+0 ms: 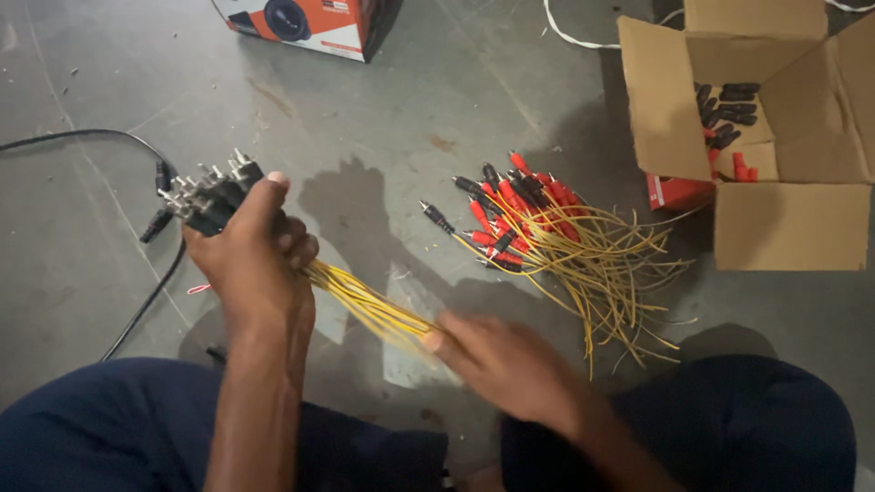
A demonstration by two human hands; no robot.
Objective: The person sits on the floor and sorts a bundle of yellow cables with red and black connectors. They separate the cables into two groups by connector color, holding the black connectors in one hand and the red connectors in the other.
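My left hand point(251, 251) grips a bundle of black plug connectors point(208, 193) whose metal tips point up and to the left. Their yellow wires point(365, 305) run down and to the right out of my fist. My right hand point(506, 360) closes around the far end of these wires, blurred by motion. On the floor to the right lies a loose pile of red and black plugs with yellow wires point(556, 232).
An open cardboard box point(784, 219) at the right holds more red and black plugs. A black cable point(150, 292) curves over the grey floor at left. A printed carton point(310, 23) stands at the top. My knees in dark trousers fill the bottom edge.
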